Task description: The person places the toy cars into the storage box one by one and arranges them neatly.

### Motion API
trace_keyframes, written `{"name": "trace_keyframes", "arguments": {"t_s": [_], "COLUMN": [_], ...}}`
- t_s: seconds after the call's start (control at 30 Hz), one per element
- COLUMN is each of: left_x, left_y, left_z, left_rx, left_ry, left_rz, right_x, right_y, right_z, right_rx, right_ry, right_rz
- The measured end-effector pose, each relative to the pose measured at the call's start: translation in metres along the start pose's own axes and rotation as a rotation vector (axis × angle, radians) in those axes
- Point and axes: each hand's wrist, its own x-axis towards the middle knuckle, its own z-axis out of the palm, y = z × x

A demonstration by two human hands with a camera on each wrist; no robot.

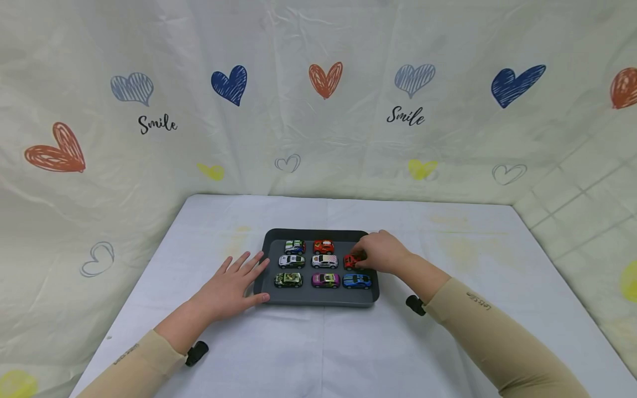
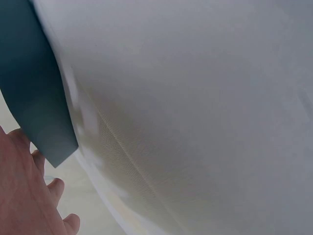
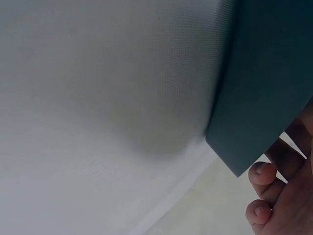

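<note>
Right hand [image 1: 382,252] is curled round a red car [image 1: 351,261] at the right end of the tray's [image 1: 318,297] middle row. Left hand [image 1: 234,286] lies flat, fingers spread, against the tray's left edge. Other cars [image 1: 324,261] sit in rows.

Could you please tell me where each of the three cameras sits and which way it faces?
Head: worn high, facing forward and down at the table; both hands, left hand and right hand, and the sleeves show.
Left wrist: low beside the dark tray; the left hand shows at the edge.
Right wrist: low by the tray; fingertips show.
All three share the tray and the white cloth.
</note>
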Motion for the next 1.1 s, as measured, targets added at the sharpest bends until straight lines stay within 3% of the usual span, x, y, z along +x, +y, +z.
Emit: {"name": "trace_keyframes", "arguments": {"t_s": [0.37,0.8,1.1], "left_x": [0.002,0.002,-0.001], "left_y": [-0.006,-0.005,0.0], "left_z": [0.009,0.008,0.002], "left_rx": [-0.007,-0.005,-0.01], "left_ry": [0.008,0.016,0.006], "left_rz": [-0.015,-0.011,-0.002], "right_x": [-0.006,-0.021,-0.038], "right_y": [0.004,0.01,0.03], "right_z": [-0.004,-0.018,-0.019], "right_rx": [0.089,0.205,0.242], "right_ry": [0.043,0.068,0.089], "right_rz": [-0.003,0.038,0.08]}}
